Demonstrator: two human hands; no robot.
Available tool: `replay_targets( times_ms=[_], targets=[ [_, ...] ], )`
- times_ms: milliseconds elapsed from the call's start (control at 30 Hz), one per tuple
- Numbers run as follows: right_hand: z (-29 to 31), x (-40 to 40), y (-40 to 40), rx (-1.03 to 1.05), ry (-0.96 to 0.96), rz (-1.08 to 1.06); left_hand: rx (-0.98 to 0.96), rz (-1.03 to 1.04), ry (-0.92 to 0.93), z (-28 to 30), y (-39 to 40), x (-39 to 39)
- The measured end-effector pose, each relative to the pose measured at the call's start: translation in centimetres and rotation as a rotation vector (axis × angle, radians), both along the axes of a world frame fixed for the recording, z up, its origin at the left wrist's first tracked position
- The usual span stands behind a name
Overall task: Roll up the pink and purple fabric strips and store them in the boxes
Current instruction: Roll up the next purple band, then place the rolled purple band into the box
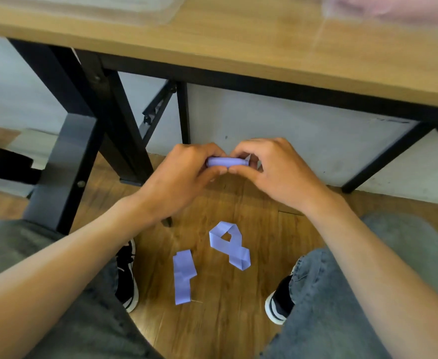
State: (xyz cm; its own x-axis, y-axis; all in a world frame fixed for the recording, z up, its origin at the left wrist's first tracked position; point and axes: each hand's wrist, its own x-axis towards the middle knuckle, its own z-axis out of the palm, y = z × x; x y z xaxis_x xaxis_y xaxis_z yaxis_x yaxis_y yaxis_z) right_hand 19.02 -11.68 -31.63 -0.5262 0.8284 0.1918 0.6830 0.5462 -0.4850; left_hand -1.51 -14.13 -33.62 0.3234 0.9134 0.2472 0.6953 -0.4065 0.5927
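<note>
Nearest, on the floor [212,320] between the person's shoes, lie two loose lengths of purple strip [184,275], unrolled, one looped. Above them the left hand [184,182] and right hand [272,172] meet, each grip curled and pinching one end of a purple roll [224,161] held level in the air. Rolling appears to be the step in hand; next, the slack below likely needs winding on. Beyond, on the bench [238,47], stand blurred clear boxes [83,9], the roll's likely destination
</note>
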Motion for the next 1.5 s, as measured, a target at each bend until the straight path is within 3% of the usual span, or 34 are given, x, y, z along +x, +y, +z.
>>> replay_targets(
  times_ms=[567,1133,1233,1367,1500],
  targets=[
    [10.9,5.8,-4.8,0.145,0.119,-0.06,0.294,-0.176,0.009,11.2,-2.9,5.0],
    [19.0,19.8,-0.7,0.318,0.079,-0.398,0.38,-0.339,-0.03,19.5,7.1,20.7],
    [20.1,22.8,0.9,0.366,0.095,-0.459,0.421,-0.311,0.036,21.5,8.7,24.4],
    [21.9,26.9,3.0,0.439,0.206,-0.51,0.616,-0.196,0.203,24.7,11.1,29.5],
    [24.6,30.9,5.0,0.517,0.216,-0.547,0.629,-0.212,0.241,27.8,14.2,34.5]
  ],
)
